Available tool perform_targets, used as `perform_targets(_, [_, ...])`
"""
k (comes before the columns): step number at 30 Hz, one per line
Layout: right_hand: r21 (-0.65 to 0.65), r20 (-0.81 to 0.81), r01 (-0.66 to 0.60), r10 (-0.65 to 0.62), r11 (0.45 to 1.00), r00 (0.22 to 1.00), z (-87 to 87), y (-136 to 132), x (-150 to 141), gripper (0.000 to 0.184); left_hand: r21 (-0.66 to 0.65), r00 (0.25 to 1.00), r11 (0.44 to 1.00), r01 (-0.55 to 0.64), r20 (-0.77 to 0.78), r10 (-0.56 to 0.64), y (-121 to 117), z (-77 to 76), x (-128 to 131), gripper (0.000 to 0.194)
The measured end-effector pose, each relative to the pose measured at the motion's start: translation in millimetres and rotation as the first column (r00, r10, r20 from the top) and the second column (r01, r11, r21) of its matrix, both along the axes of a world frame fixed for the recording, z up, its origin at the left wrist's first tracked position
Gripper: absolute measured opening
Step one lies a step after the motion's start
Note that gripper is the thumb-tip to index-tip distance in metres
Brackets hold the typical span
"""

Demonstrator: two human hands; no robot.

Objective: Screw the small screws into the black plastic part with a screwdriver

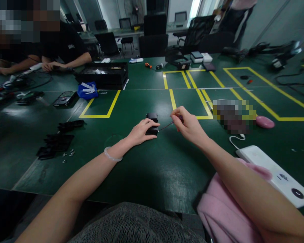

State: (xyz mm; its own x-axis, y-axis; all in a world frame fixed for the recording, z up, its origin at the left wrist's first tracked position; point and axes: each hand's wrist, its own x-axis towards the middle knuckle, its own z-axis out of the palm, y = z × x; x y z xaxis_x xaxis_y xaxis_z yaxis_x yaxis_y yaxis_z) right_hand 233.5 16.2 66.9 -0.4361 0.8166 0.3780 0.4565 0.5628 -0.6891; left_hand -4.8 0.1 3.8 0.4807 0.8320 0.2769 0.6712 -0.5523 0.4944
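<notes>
My left hand (143,131) is closed around a small black block-shaped part (152,117), pressing it on the green table. Its thumb and fingers lie along the part's sides and top. To the right, my right hand (187,123) is pinched around the end of a thin dark strand (166,126). The strand runs from the black part's right side to my fingertips. Whether it is a wire or a slim tool shaft I cannot tell. A clear bracelet (112,155) circles my left wrist.
Black plastic pieces (58,140) and small screws (71,153) lie at left. Further back are a blue bag (87,90), a black bin (102,76) and an orange-handled tool (148,65). A white power strip (273,173) and pink cloth (225,209) are at right. Co-workers' arms (78,61) rest far left.
</notes>
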Motion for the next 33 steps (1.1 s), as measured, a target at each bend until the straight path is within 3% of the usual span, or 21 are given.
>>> perform_targets(4, [-0.003,0.023,0.029,-0.029,1.0,0.999,-0.7,0.5,0.2,0.024,0.003,1.0,1.0,0.002,0.003,-0.002,-0.5,0.8,0.0,0.049])
perform_targets(10, [-0.005,-0.041,0.008,-0.008,1.0,0.999,-2.7,2.2,-0.5,0.01,0.014,1.0,1.0,0.005,-0.01,-0.005,-0.3,0.6,0.3,0.049])
perform_targets(15, [0.008,0.01,0.044,-0.045,0.999,0.999,-2.6,2.9,0.5,0.026,0.019,1.0,1.0,0.004,-0.006,-0.004,0.7,-0.8,0.0,0.049])
perform_targets(21, [0.006,-0.007,0.03,-0.03,1.0,1.0,-1.0,1.1,-0.4,0.01,0.017,1.0,1.0,0.003,-0.018,-0.003,-0.2,0.8,-0.2,0.049])
perform_targets(26, [0.007,0.017,0.048,-0.048,0.999,0.999,-2.1,3.2,0.3,0.025,0.013,1.0,1.0,-0.001,-0.02,0.002,0.0,0.2,0.1,0.049])
perform_targets(33, [0.018,-0.004,0.038,-0.037,0.999,0.999,-2.6,2.6,-1.3,0.009,0.014,1.0,1.0,-0.002,-0.011,0.002,-0.5,0.0,0.2,0.049])
